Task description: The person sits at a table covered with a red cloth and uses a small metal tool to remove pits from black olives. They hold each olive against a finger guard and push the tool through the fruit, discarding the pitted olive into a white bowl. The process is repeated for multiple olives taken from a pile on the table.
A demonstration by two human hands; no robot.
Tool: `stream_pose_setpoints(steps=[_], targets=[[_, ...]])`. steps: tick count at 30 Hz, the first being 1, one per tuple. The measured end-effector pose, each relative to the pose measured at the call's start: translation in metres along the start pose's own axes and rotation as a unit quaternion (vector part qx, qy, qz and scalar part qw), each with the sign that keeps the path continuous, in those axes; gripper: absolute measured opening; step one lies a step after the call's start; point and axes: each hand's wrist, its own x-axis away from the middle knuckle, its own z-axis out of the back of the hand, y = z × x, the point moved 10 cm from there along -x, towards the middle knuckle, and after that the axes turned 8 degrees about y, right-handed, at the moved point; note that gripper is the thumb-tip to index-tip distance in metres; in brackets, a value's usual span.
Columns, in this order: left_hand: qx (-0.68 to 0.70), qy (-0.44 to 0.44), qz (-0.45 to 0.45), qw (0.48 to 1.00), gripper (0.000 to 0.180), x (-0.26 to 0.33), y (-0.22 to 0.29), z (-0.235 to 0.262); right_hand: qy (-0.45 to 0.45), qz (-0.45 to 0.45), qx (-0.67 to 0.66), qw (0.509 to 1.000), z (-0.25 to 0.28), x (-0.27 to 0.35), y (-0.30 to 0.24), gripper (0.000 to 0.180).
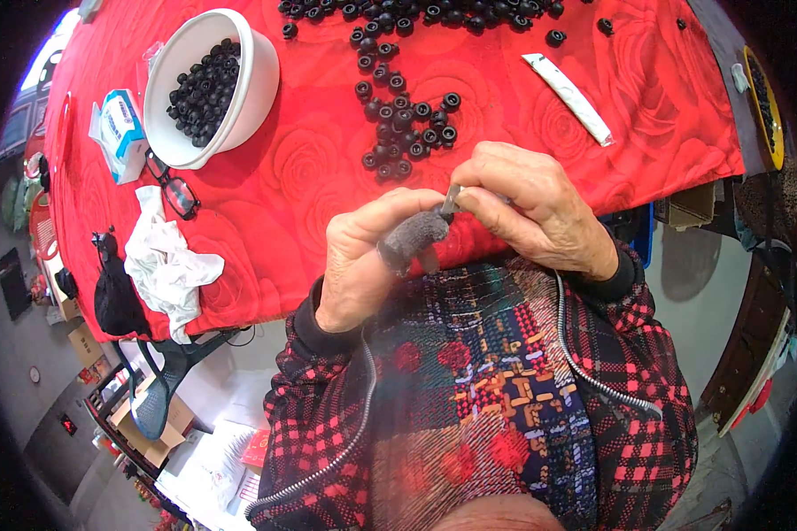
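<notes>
Just above the near edge of the table, my two hands meet at the fingertips. My left hand (360, 252) is closed in a pinch, with a grey fabric finger cover (413, 242) on one finger. A small black piece (446, 215) shows at its fingertips, mostly hidden. My right hand (540, 208) pinches a short thin metal blade (452, 198), whose end touches or nearly touches that piece. Beyond my hands lie several small round black plastic parts (403, 117) with hollow centres, in a trail leading back to a larger heap (434, 12) at the far edge.
A white bowl (264, 88) with black parts stands tilted-looking at the far left. Near it are a blue-and-white packet (124, 133), eyeglasses (180, 196), a white cloth (170, 261) and a black pouch (115, 292). A white strip-shaped packet (567, 99) lies right on the red tablecloth (301, 190).
</notes>
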Motion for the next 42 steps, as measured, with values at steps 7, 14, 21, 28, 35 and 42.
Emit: stream_pose_setpoints(steps=[7, 14, 21, 28, 35, 42], targets=[[0.035, 0.01, 0.048, 0.998, 0.025, -0.001, -0.007, 0.001, -0.005, -0.009, 0.016, 1.0, 0.0, -0.002, 0.001, 0.011], [0.131, 0.021, 0.069, 0.989, 0.024, -0.005, -0.013, 0.011, -0.152, -0.015, -0.178, 0.972, -0.023, 0.011, 0.0, 0.009], [0.226, -0.022, 0.138, 0.964, 0.024, -0.002, -0.018, -0.004, 0.083, 0.068, -0.013, 0.994, 0.016, -0.001, -0.028, 0.034], [0.196, -0.08, 0.139, 0.967, 0.022, 0.008, -0.016, -0.02, 0.134, 0.175, 0.001, 0.976, 0.005, 0.002, -0.047, 0.038], [0.305, -0.134, 0.113, 0.936, 0.021, 0.019, -0.002, -0.043, 0.177, 0.288, 0.058, 0.939, 0.013, 0.018, -0.083, 0.038], [0.318, -0.096, 0.138, 0.933, 0.022, 0.023, -0.004, -0.043, 0.174, 0.312, 0.078, 0.931, 0.012, 0.028, -0.095, 0.046]])
